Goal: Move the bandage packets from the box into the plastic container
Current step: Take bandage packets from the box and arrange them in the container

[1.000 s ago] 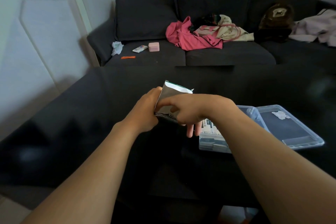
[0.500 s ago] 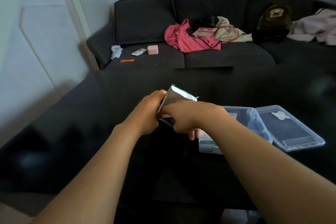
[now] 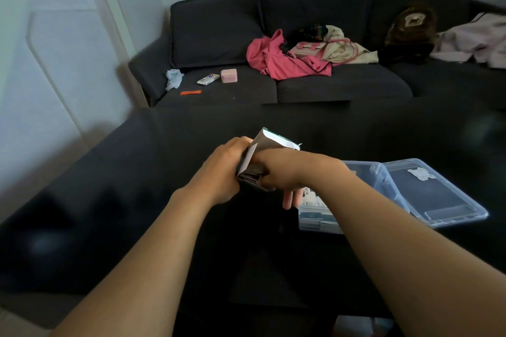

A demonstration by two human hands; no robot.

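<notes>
A dark, glossy surface (image 3: 115,200) fills the lower and middle part of the view, faint reflections being seen on its left side. Above its centre a small box (image 3: 264,142) is held tilted with its flap open; it is gripped from the left by the left hand (image 3: 227,169), whose fingers are curled round its side. The right hand (image 3: 284,172) is laid against the open end of the box, with its fingers curled into or over the opening and two fingertips seen hanging below; whether a packet is pinched cannot be told. Dark bandage packets (image 3: 250,179) are seen stacked in the box's open end.

To the right, a clear plastic container (image 3: 315,216) is set on the surface, partly hidden by the right forearm, and printed packets are seen lying inside it. Its hinged lid (image 3: 432,194) is laid open flat beside it, with a pale sticker on it.

Behind the surface a dark grey sofa (image 3: 219,30) is placed against a pale wall (image 3: 68,35). On its seat are seen a white crumpled wrapper (image 3: 174,78), a small printed packet (image 3: 208,79), a pink case (image 3: 229,75) and an orange strip (image 3: 190,93). Further right are piled a pink garment (image 3: 276,60), a pink-trimmed bag (image 3: 317,48), a brown plush toy (image 3: 410,24) and pale clothing (image 3: 476,44)
</notes>
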